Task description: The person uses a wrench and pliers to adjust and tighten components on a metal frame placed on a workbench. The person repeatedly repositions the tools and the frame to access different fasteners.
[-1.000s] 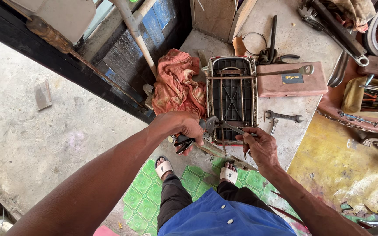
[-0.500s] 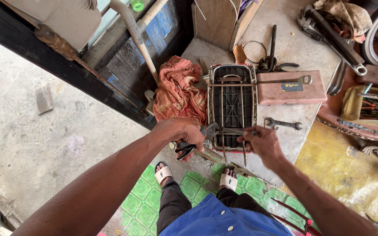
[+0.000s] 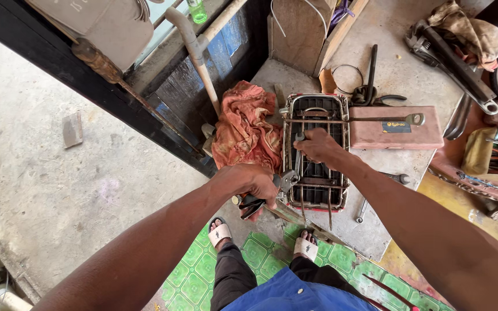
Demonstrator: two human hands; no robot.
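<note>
At the centre of the grey concrete slab (image 3: 393,75) lies the black rectangular metal rack (image 3: 316,151), its thin rod pinched by the right hand (image 3: 317,146), while at seven o'clock the left hand (image 3: 251,183) is clenched around grey steel pliers (image 3: 272,191).

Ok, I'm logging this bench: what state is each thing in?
Left hand: shut on pliers.
Right hand: gripping a rod on the rack.
Rack: lying flat on the bench.
Pink case: closed.
Cloth: crumpled beside rack.
Spanner: lying loose.
</note>
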